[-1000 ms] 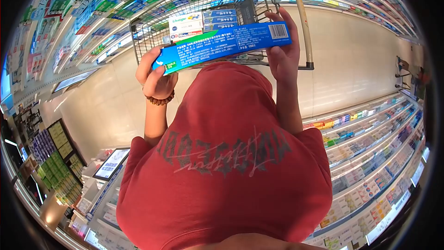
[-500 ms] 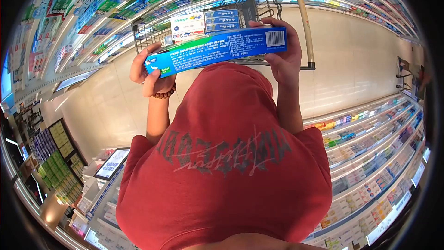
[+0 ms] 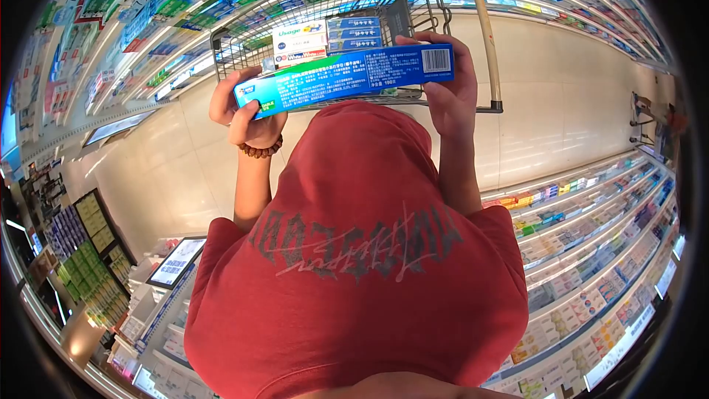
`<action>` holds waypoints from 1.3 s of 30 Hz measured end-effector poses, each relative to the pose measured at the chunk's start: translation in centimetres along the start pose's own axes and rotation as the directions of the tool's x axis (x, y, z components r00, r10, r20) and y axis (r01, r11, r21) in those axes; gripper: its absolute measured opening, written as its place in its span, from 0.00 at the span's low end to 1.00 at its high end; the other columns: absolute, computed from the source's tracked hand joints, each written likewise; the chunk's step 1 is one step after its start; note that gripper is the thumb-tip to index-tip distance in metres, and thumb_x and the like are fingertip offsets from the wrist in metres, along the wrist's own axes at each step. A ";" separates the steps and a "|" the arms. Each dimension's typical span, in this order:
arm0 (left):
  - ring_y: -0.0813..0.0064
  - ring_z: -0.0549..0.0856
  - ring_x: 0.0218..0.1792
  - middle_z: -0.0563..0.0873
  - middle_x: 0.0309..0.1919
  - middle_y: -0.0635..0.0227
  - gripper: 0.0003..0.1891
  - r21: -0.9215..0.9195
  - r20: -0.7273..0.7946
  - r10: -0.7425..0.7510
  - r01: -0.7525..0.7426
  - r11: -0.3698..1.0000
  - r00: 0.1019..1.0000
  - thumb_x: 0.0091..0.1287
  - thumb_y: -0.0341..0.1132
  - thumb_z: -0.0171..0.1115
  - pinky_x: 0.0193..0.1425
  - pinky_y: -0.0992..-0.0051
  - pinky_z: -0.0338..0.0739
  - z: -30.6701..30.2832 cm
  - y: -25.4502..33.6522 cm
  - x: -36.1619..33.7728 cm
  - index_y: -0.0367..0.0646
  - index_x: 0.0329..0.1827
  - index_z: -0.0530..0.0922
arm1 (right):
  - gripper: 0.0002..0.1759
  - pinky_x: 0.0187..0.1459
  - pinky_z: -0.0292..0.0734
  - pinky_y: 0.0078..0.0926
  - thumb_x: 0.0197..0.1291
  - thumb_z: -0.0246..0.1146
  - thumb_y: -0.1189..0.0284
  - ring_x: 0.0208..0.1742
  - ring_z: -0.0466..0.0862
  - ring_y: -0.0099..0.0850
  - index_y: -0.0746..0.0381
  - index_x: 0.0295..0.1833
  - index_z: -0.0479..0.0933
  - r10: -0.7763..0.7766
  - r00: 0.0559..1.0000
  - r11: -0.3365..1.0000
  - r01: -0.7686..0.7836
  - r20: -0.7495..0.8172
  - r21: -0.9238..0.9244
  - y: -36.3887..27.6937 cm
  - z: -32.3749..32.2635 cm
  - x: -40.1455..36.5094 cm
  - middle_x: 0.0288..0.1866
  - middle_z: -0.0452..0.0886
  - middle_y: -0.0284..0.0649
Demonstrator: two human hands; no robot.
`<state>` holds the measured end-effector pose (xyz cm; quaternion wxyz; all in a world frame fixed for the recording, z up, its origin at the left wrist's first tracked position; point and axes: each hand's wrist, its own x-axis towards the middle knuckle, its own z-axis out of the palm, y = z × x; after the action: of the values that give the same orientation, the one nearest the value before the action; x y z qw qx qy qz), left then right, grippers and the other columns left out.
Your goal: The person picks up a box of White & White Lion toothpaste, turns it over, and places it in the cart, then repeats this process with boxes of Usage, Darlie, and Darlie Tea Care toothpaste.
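A long blue and green toothpaste box (image 3: 325,81) is held up in front of my chest, its printed side with a barcode facing me. My left hand (image 3: 240,109) grips the box's left end between thumb and fingers; a beaded bracelet (image 3: 260,151) circles that wrist. At the other end, my right hand (image 3: 454,92) is closed around the box near the barcode, thumb below and fingers above. Beyond it stands a wire shopping cart (image 3: 310,1), with a white box marked "Usage" (image 3: 299,38) and several stacked blue boxes (image 3: 354,33) inside. The held box partly hides them.
Shelves of toothpaste boxes (image 3: 162,22) run along the left and far side. More stocked shelves (image 3: 583,266) curve along the lower right. The cart's handle bar (image 3: 484,29) is at its right end. Pale floor tiles (image 3: 546,103) lie between, and a display screen (image 3: 177,262) stands at lower left.
The toothpaste box has shifted very slightly and tilted a little, with both hands still on it. The cart and its contents look the same.
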<state>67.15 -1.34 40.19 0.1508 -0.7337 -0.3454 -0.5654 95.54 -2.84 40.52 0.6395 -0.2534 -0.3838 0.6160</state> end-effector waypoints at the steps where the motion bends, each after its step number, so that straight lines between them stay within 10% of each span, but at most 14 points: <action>1: 0.57 0.86 0.42 0.69 0.58 0.49 0.37 -0.013 0.034 -0.035 0.035 0.999 0.999 0.52 0.29 0.80 0.41 0.69 0.88 -0.1 -0.1 0.1 0.50 0.57 0.60 | 0.35 0.66 0.76 0.42 0.53 0.68 0.79 0.69 0.76 0.46 0.68 0.67 0.64 -0.002 1.000 1.000 0.002 0.000 0.030 0.2 0.3 0.1 0.66 0.73 0.51; 10: 0.63 0.83 0.46 0.78 0.53 0.50 0.54 -0.428 0.249 -0.236 0.325 0.843 0.939 0.47 0.44 0.84 0.46 0.69 0.83 -2.7 0.0 -1.0 0.51 0.71 0.53 | 0.21 0.65 0.75 0.44 0.64 0.58 0.72 0.67 0.76 0.50 0.66 0.60 0.65 0.053 0.996 0.995 -0.048 -0.067 0.084 1.2 1.2 -1.0 0.63 0.72 0.51; 15: 0.62 0.81 0.55 0.80 0.54 0.55 0.46 -0.324 0.550 -0.441 0.668 0.670 0.709 0.42 0.24 0.84 0.61 0.64 0.78 -6.0 0.0 0.4 0.39 0.66 0.66 | 0.21 0.68 0.68 0.53 0.64 0.57 0.68 0.68 0.72 0.58 0.64 0.60 0.66 0.006 0.999 0.999 -0.004 -0.047 0.051 2.1 2.7 -1.9 0.63 0.71 0.52; 18: 0.62 0.81 0.58 0.80 0.55 0.56 0.38 -0.426 0.538 -0.283 0.546 0.721 0.794 0.44 0.22 0.83 0.63 0.62 0.78 -6.8 -1.3 1.0 0.38 0.60 0.71 | 0.23 0.70 0.63 0.57 0.65 0.58 0.64 0.70 0.70 0.61 0.64 0.62 0.66 0.008 0.999 1.000 -0.008 -0.040 0.010 2.3 4.0 -2.2 0.64 0.71 0.53; 22: 0.63 0.81 0.59 0.80 0.56 0.56 0.36 -0.594 0.562 -0.404 0.692 0.411 0.722 0.43 0.15 0.79 0.64 0.64 0.79 -8.5 -0.9 0.7 0.40 0.56 0.72 | 0.24 0.69 0.67 0.52 0.67 0.56 0.65 0.68 0.73 0.57 0.65 0.64 0.65 -0.008 1.000 0.998 0.008 -0.009 0.054 2.7 5.8 -2.1 0.65 0.71 0.55; 26: 0.65 0.81 0.57 0.79 0.55 0.57 0.36 -0.579 0.560 -0.448 0.716 0.391 0.697 0.43 0.13 0.78 0.62 0.67 0.80 -10.4 -1.9 -0.1 0.42 0.55 0.71 | 0.24 0.69 0.68 0.46 0.72 0.52 0.64 0.69 0.74 0.51 0.65 0.67 0.65 0.004 0.992 0.989 -0.023 -0.127 -0.148 6.4 3.6 -1.1 0.64 0.74 0.56; 28: 0.68 0.81 0.55 0.79 0.55 0.59 0.35 -0.581 0.553 -0.456 0.715 0.388 0.697 0.44 0.15 0.79 0.60 0.70 0.81 -11.3 -2.7 -0.4 0.42 0.55 0.70 | 0.21 0.64 0.72 0.35 0.71 0.54 0.67 0.65 0.78 0.44 0.64 0.66 0.69 0.035 0.987 0.508 -0.152 -0.156 -0.848 11.6 -1.8 -1.7 0.64 0.78 0.47; 30: 0.68 0.81 0.55 0.79 0.55 0.59 0.35 -0.606 0.546 -0.434 0.696 0.385 0.716 0.44 0.15 0.79 0.60 0.70 0.81 -12.1 -3.6 -0.6 0.42 0.55 0.70 | 0.25 0.66 0.67 0.49 0.69 0.58 0.58 0.65 0.76 0.49 0.58 0.66 0.73 0.100 0.995 0.093 -0.040 -0.031 -0.995 16.5 -5.3 -3.8 0.66 0.77 0.46; 36: 0.68 0.81 0.57 0.78 0.55 0.59 0.35 -0.625 0.538 -0.342 0.637 0.451 0.770 0.45 0.18 0.80 0.60 0.70 0.82 -14.8 -6.0 -0.2 0.42 0.56 0.69 | 0.28 0.70 0.47 0.62 0.62 0.61 0.44 0.71 0.67 0.46 0.48 0.61 0.81 0.306 0.940 -0.322 -0.046 -0.149 -0.946 23.8 -8.9 -9.9 0.67 0.76 0.44; 39: 0.67 0.81 0.57 0.78 0.56 0.58 0.35 -0.645 0.520 -0.332 0.617 0.451 0.787 0.45 0.18 0.80 0.61 0.69 0.81 -15.6 -6.3 -0.2 0.42 0.56 0.69 | 0.24 0.70 0.46 0.58 0.62 0.61 0.42 0.71 0.67 0.43 0.47 0.49 0.87 0.362 0.904 -0.289 -0.125 -0.229 -0.949 23.9 -9.4 -9.5 0.64 0.80 0.39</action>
<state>51.53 -6.49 43.91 -0.4134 -0.6734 -0.2722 -0.5491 89.37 -8.10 14.37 0.0256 -0.6780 -0.7017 0.2174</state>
